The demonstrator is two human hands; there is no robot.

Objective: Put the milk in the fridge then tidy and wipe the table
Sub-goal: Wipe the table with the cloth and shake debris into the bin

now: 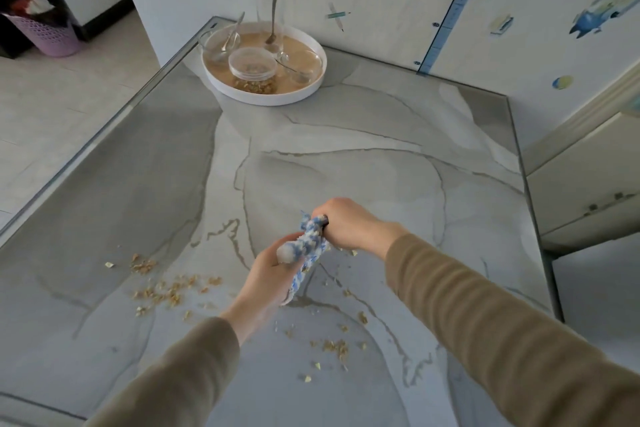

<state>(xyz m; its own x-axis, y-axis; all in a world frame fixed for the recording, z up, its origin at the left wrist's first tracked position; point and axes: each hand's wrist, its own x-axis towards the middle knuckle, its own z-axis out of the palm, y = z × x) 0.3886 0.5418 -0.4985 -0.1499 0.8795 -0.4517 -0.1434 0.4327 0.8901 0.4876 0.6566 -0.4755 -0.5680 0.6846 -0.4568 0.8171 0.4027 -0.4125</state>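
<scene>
L hand (268, 265) & R hand (346, 224) both curl tight round a blue-white cloth (311, 243), twisted ropelike btwn them, held over the grey marble table (381, 121), well to the near side of the round white tray (263, 99). Crumbs (166, 288) lie scattered on the table, also well nearer than the tray. In the tray: clear lidded jar (252, 71), glass bowls, spoons.

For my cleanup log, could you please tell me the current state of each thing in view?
cloth: bunched, held by both hands
left hand: grips the cloth
right hand: grips the cloth
crumbs: scattered on the table
tray: at far corner, loaded
jar: lidded, on the tray
spoon: upright in tall glass
</scene>
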